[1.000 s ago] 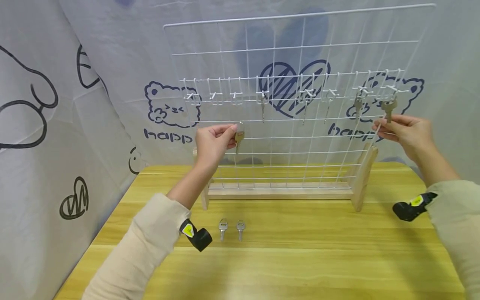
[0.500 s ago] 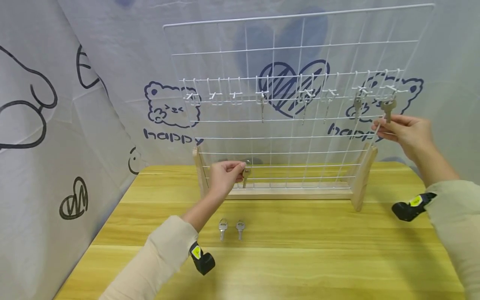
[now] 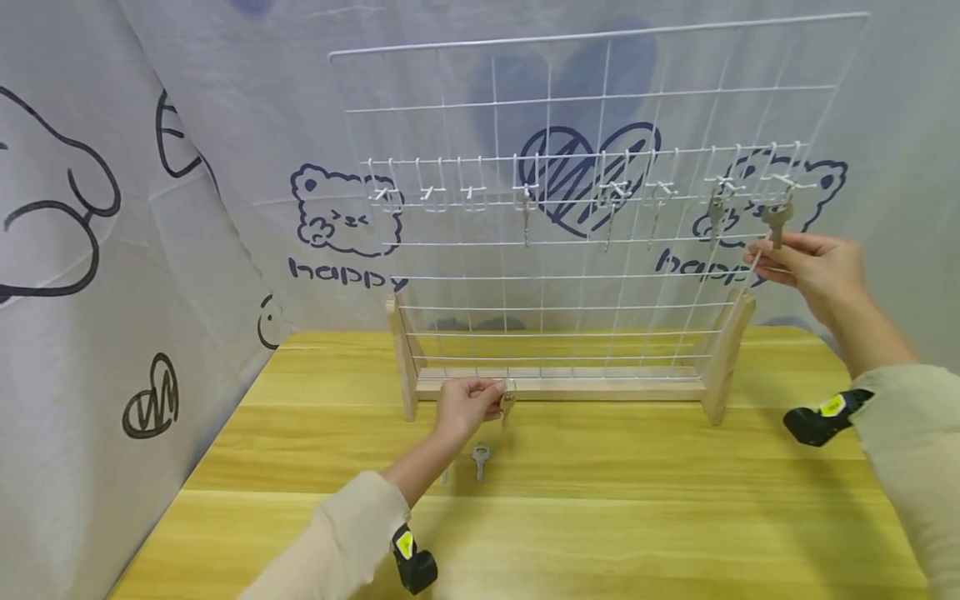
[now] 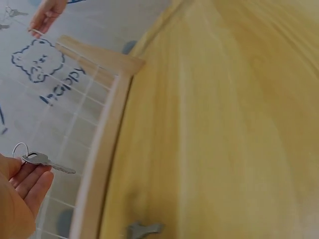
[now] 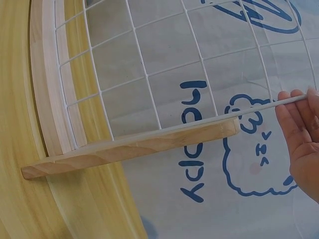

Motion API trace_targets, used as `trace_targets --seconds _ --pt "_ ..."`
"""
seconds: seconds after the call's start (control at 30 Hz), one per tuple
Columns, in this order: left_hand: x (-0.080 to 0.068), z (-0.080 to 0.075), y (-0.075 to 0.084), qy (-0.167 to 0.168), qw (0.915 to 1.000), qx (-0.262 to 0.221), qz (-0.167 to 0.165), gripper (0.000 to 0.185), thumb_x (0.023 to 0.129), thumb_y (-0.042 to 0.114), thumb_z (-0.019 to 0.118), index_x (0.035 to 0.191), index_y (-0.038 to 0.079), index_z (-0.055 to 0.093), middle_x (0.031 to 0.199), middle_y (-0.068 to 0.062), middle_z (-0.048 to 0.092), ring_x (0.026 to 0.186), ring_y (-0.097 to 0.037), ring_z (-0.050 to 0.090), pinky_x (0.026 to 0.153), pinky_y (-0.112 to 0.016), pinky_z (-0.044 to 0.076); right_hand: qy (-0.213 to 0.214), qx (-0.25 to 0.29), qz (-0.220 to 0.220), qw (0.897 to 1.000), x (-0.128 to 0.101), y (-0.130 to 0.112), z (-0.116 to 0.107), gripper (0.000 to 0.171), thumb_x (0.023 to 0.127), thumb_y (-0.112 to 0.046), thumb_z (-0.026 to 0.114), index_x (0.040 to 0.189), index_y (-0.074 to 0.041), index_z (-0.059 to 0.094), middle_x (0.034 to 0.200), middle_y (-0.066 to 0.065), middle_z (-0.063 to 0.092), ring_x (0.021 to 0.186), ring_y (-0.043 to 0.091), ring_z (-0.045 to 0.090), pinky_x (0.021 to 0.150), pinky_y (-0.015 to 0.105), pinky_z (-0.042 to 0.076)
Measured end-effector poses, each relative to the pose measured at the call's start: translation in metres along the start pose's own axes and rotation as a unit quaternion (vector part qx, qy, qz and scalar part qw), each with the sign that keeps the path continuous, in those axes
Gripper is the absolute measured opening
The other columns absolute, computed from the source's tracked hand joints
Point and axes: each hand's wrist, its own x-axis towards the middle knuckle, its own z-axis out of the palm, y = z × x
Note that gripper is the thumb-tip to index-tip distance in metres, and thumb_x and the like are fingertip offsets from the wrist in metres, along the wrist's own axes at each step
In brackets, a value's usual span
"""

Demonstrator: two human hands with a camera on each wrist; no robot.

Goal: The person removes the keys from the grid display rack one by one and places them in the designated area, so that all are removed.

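Note:
My left hand (image 3: 467, 407) pinches a metal key (image 3: 507, 402) by its ring, low in front of the rack's wooden base. In the left wrist view, the key's split ring (image 4: 20, 148) stands up at the fingertips. Under that hand lies a second key (image 3: 481, 463) on the table; a third key (image 3: 444, 477) beside it is mostly hidden by the wrist. My right hand (image 3: 817, 265) holds the right edge wire (image 5: 259, 108) of the white grid rack (image 3: 570, 276), just below a hanging key (image 3: 777, 218).
White hooks (image 3: 526, 188) line one row of the grid, and several keys hang from those in the middle and right. Wooden feet (image 3: 727, 358) support the rack on the wooden table (image 3: 637, 517). A patterned cloth (image 3: 210, 250) hangs behind and at the left.
My left hand has come down from in front of the grid with the key, shifting slightly right, and its wrist now covers most of one table key. The right hand stays put.

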Motion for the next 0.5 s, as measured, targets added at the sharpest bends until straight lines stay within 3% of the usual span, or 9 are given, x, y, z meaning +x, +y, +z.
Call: trace_targets --seconds 0.2,0.5 --pt "-0.006 0.003 -0.024 -0.017 0.9991 0.015 -0.035 0.02 0.089 0.008 0.061 0.097 -0.01 0.066 0.09 -0.023 0.069 0.069 -0.022 0.071 0.065 -0.028 0.06 -0.004 -0.006 0.0 1.0 0.001 0.002 0.002 0.009 0.082 -0.009 0.067 0.083 -0.014 0.073 0.076 -0.003 0.073 0.07 0.008 0.07 0.064 0.019 0.058" --pt "-0.013 0.01 -0.044 -0.032 0.996 -0.014 -0.083 0.02 0.09 0.007 0.059 0.098 -0.011 0.064 0.085 -0.02 0.069 0.058 -0.008 0.065 0.062 -0.025 0.059 0.012 -0.018 -0.005 1.0 0.0 0.002 0.0 0.006 0.081 -0.011 0.068 0.085 -0.013 0.073 0.075 -0.004 0.073 0.069 0.007 0.069 0.063 0.018 0.057"
